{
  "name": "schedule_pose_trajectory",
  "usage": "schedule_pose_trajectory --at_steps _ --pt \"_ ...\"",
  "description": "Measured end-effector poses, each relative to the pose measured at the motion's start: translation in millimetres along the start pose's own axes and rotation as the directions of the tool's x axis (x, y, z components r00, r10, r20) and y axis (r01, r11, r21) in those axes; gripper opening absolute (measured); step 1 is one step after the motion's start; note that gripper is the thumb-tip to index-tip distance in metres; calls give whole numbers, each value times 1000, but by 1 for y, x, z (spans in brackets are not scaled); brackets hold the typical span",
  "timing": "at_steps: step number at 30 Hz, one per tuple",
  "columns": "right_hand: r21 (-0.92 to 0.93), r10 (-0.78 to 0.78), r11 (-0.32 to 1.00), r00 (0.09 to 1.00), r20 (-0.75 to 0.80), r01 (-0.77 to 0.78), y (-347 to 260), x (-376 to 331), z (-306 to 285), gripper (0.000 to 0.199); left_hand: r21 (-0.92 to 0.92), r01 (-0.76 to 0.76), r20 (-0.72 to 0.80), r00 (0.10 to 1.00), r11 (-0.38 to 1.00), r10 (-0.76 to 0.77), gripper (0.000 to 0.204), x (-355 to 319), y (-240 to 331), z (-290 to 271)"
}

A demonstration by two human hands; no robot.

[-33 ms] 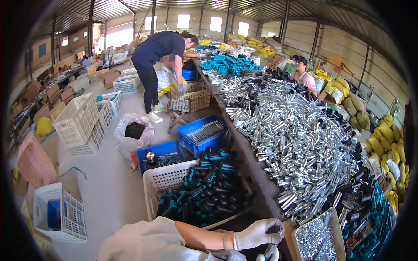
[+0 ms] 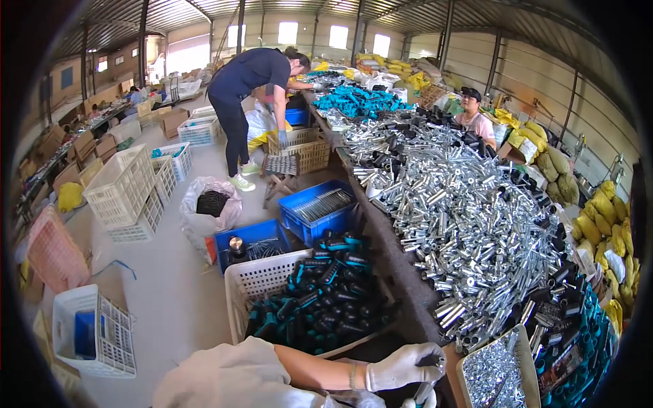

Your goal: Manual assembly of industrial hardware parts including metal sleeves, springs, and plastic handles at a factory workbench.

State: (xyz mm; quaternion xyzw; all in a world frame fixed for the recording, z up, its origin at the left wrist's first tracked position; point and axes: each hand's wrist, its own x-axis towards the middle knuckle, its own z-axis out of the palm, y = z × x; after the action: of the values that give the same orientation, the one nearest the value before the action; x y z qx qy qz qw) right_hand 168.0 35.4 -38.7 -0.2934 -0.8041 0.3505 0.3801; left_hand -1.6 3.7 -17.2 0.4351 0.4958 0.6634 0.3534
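Note:
My left hand [image 2: 406, 367], in a white knit glove, reaches in from the lower left with its fingers curled closed around the upper end of a shiny metal tube [image 2: 423, 392]. Below it, at the lower edge, part of my right hand [image 2: 430, 400] shows, also white-gloved, with its fingers around the lower part of the tube. Most of that hand is cut off. Just right of both hands stands a cream tray [image 2: 465, 381] holding small silvery parts. Left of them, a white crate [image 2: 235, 299] is filled with black-and-teal handles [image 2: 333, 292].
A long bench [image 2: 401, 272] carries a large heap of metal tubes [image 2: 462, 217]. Teal and black parts [image 2: 585, 347] lie at the right. Blue bins [image 2: 316, 224] stand left of the bench. One person [image 2: 248, 81] bends over crates; another [image 2: 476, 122] is behind the heap.
My left hand has shifted very slightly to the right, and the metal tube leans a little differently. Otherwise the scene looks the same.

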Motion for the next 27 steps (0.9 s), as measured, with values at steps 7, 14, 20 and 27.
schedule_pose_trajectory --at_steps 7,14,20,27 --pt "748 126 230 781 611 -622 23 -22 -20 49 -381 54 452 882 923 135 49 2 13 16" --pt "639 104 611 848 520 -467 30 -18 -26 48 -298 188 791 597 936 131 64 23 44 5" --pt "262 85 960 995 61 -98 -21 -11 -29 15 -293 176 238 965 940 -107 19 -6 57 42" --pt "515 346 708 873 344 -483 38 -33 -6 26 -527 252 597 790 811 143 45 14 52 40"
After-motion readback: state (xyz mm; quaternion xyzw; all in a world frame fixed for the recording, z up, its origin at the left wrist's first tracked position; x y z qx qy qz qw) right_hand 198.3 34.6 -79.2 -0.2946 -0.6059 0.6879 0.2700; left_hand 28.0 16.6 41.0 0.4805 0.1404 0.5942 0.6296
